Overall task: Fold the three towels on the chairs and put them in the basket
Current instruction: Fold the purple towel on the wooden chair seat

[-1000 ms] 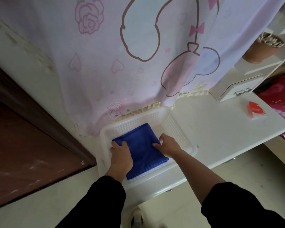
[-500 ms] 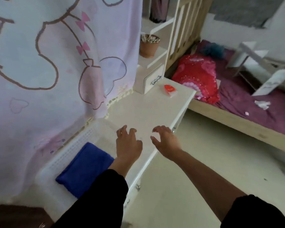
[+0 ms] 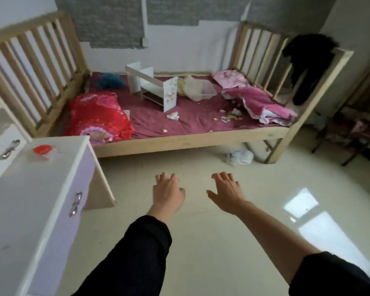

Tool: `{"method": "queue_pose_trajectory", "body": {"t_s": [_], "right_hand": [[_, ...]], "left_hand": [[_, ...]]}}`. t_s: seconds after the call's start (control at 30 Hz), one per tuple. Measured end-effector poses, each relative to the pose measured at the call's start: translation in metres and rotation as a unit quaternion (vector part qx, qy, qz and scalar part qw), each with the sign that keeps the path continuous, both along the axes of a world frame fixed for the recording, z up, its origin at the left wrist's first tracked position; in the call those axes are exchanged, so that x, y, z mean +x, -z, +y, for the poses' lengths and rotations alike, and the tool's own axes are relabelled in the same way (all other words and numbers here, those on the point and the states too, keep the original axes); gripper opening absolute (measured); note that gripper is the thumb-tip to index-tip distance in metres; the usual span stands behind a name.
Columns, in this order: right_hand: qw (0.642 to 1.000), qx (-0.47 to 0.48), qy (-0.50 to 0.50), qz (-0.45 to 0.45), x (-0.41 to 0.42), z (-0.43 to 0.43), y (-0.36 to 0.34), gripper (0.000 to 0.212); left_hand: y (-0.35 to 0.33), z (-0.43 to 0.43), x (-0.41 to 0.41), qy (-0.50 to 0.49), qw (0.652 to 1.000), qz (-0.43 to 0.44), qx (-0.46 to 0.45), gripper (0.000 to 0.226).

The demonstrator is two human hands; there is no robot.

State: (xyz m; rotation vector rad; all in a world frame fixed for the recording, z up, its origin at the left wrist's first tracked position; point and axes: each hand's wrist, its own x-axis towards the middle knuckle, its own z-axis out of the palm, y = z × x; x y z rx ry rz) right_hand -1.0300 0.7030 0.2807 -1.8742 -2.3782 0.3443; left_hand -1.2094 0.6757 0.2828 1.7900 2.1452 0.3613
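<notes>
The left hand (image 3: 168,192) and right hand (image 3: 226,193) hang apart over the floor (image 3: 201,242), fingers spread and loose, holding nothing. A white surface (image 3: 30,189) stands near left and a bed (image 3: 179,142) lies far ahead. A dark chair (image 3: 350,133) far right carries cloth (image 3: 360,127) too blurred to name.

Wooden slatted bed (image 3: 186,143) against a white wall (image 3: 179,45) patched with grey. On the bed, a maroon sheet (image 3: 190,119), a red quilt (image 3: 96,118) at its left end, a small white shelf (image 3: 156,88) near the middle, pink bedding (image 3: 259,103) at its right end. Left of the bed, a white desk (image 3: 30,210). In front of the bed, pale glossy floor (image 3: 201,242) with a bright window reflection (image 3: 303,205).
</notes>
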Motion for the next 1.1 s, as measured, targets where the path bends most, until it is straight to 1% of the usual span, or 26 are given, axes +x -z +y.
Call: {"method": "queue_pose_trajectory", "body": {"t_s": [0.17, 0.3, 0.5, 0.53, 0.73, 0.87, 1.1], "right_hand": [[0.993, 0.011, 0.117, -0.005, 0.156, 0.001, -0.011, 0.058], [0.975, 0.014, 0.22, -0.01, 0.273, -0.013, -0.022, 0.061], [0.937, 0.012, 0.349, -0.018, 0.404, -0.026, -0.03, 0.06], [0.935, 0.012, 0.355, -0.022, 0.41, -0.026, -0.03, 0.059], [0.885, 0.014, 0.466, -0.018, 0.518, -0.013, -0.032, 0.057], [0.844, 0.006, 0.536, -0.007, 0.581, -0.007, -0.036, 0.057], [0.78, -0.005, 0.626, -0.003, 0.684, -0.028, -0.038, 0.057]], "left_hand": [[-0.016, 0.048, 0.154, 0.11, 0.994, 0.017, 0.005, 0.036], [-0.023, 0.07, 0.281, 0.222, 0.975, 0.02, -0.007, 0.041], [-0.031, 0.102, 0.432, 0.354, 0.934, 0.036, -0.002, 0.043], [-0.031, 0.105, 0.439, 0.36, 0.932, 0.036, -0.001, 0.044], [-0.035, 0.15, 0.577, 0.468, 0.882, 0.047, 0.017, 0.044], [-0.041, 0.174, 0.663, 0.527, 0.848, 0.045, 0.023, 0.043], [-0.038, 0.169, 0.799, 0.613, 0.789, 0.031, 0.028, 0.04]]}}
